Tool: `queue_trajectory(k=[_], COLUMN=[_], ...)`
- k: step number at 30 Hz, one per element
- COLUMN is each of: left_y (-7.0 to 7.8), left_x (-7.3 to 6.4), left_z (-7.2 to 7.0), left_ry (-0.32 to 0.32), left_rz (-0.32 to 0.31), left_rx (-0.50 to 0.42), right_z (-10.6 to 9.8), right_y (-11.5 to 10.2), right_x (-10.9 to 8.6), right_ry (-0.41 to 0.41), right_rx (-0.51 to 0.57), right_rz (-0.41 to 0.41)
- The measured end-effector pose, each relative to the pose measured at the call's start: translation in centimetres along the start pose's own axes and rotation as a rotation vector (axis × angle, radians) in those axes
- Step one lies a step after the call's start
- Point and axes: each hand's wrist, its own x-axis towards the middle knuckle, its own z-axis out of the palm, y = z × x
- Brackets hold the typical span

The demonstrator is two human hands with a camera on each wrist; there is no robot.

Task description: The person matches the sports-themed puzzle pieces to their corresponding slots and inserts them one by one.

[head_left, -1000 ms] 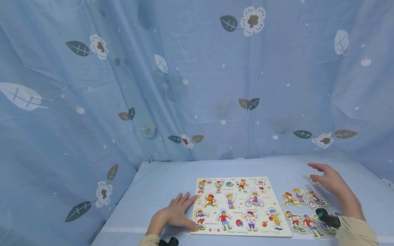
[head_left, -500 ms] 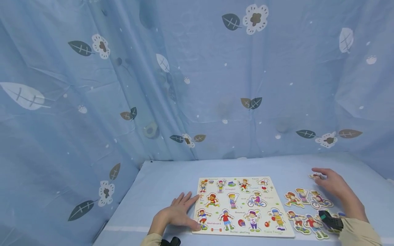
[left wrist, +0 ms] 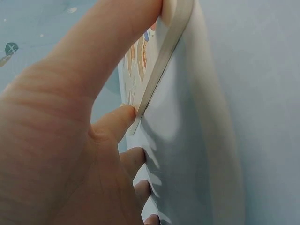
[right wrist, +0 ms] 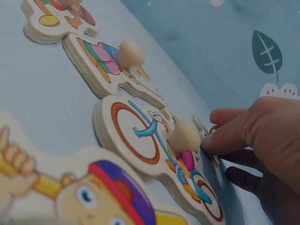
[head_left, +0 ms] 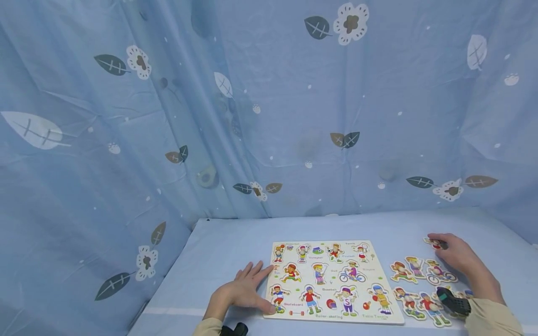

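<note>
My left hand point(head_left: 241, 293) lies at the left side of a wooden knob puzzle board point(head_left: 303, 270) printed with sports figures. Its fingers are spread; the thumb rests on the near left corner and the index fingertip touches the board's edge point(left wrist: 164, 56). Knobs show on three figures in the back row. Beyond the loose pieces, my right hand point(head_left: 456, 256) pinches a small puzzle piece point(head_left: 433, 242) between thumb and index finger. Most of that piece point(right wrist: 198, 125) is hidden by the fingers in the right wrist view. Nearest to this hand lies the cyclist piece point(head_left: 440, 271).
Right of the board lie more knobbed pieces: a runner point(head_left: 402, 272), a golfer point(head_left: 414, 267), a skateboarder point(head_left: 407, 302) and a roller-skater point(head_left: 435, 308). Others sit partly under the right wrist. A blue patterned curtain point(head_left: 277, 93) hangs behind the table.
My right hand has come down onto the small far piece, and its thumb and index finger have closed on it. My left hand stays at the board's corner. The view has shifted slightly.
</note>
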Motion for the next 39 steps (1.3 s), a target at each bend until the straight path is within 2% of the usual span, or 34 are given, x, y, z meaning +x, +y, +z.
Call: queue_trajectory(k=[6,13,21,30,39], left_y=[-0.1,0.4,-0.2,-0.2,-0.9], left_x=[0.0,-0.3,0.2,0.1,0.8], left_z=[0.0,-0.4,0.1,0.0,0.7], left_ry=[0.006,-0.013,0.008,0.009,0.019], left_rz=[0.009,0.004,0.016,0.004,0.002], left_rx=[-0.033,-0.027,-0.034,-0.036,-0.058], right_z=[-0.2,-0.7,-1.4,-1.8,-1.8], right_y=[-0.1,-0.6,-1.5,-2.5,-4.1], right_x=[0.1,0.0,-0.2,-0.2,-0.1], right_ry=[0.005,0.020,0.070,0.082,0.089], right_rx=[-0.003,-0.003,-0.028,-0.025,-0.051], right_rz=[0.009,0.009,-0.093,-0.099,-0.160])
